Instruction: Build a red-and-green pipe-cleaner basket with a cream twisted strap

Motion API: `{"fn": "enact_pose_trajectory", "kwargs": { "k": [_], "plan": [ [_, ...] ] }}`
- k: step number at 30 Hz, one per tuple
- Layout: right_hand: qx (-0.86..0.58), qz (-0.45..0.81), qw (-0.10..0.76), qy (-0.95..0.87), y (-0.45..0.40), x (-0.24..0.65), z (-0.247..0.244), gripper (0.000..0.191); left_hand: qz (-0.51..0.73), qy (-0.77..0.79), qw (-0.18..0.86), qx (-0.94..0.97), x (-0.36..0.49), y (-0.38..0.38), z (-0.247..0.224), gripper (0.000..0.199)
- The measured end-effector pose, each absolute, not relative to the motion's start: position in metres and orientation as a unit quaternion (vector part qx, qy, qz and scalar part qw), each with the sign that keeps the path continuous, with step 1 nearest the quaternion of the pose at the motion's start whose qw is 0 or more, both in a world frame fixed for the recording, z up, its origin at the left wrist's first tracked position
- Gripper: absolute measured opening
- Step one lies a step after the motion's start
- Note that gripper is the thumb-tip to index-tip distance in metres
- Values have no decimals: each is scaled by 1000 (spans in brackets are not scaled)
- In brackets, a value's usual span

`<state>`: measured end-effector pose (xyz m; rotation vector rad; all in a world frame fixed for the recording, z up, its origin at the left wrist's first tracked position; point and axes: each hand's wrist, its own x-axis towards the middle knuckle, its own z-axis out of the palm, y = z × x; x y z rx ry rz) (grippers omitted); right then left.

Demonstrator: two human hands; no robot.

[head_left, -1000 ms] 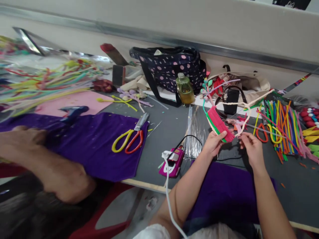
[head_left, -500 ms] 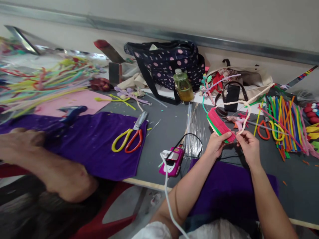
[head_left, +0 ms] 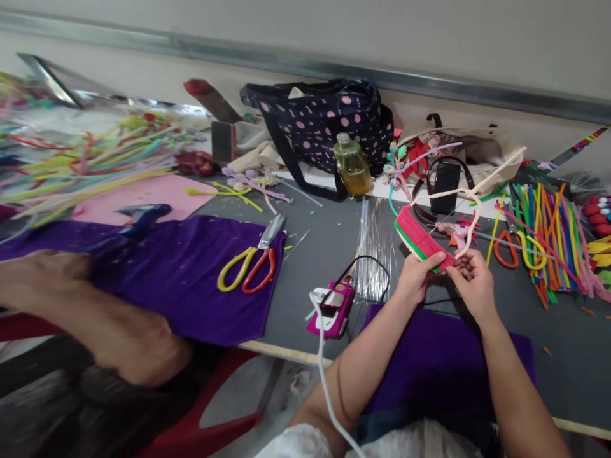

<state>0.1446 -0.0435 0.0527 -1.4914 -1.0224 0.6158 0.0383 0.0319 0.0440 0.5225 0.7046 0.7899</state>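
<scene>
My left hand [head_left: 417, 275] grips the near end of a bright pink pipe-cleaner panel [head_left: 419, 232], its thumb flat on top. Along the panel's left side runs a green and cream edge. A long cream pipe cleaner [head_left: 477, 207] loops up from the panel and forks at the top. My right hand [head_left: 472, 280] is closed at the panel's lower right corner, thumb and fingers pinching there; the exact spot is partly covered by the fingers. Behind the loop lies a pink glue gun [head_left: 453, 234]. Under my forearms a purple cloth [head_left: 443, 356] is spread.
Scissors [head_left: 518, 248] and a bundle of coloured pipe cleaners [head_left: 554, 242] lie at right. Large scissors [head_left: 255, 261], a magenta device [head_left: 334, 312] with a white cable, and a bottle [head_left: 352, 165] stand left. A co-worker's arm [head_left: 105, 312] rests on another purple cloth [head_left: 210, 286].
My right hand's fingertips have shifted slightly left and down along the panel's corner. The cream loop's tip has dropped away from the bag's edge a little. The view has moved slightly.
</scene>
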Motion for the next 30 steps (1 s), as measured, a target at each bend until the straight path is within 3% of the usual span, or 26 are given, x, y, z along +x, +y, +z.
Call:
{"fn": "enact_pose_trajectory", "kwargs": {
  "k": [6,10,30],
  "plan": [
    [-623,285,574,-448,-46,149,54,26,400,327,826,226,40,31,45,39],
    [-616,283,584,-446,-47,147,53,33,397,330,828,220,40,31,48,42],
    [-663,133,539,-503,-54,148,53,21,345,296,843,289,34,31,49,39]
  ]
}}
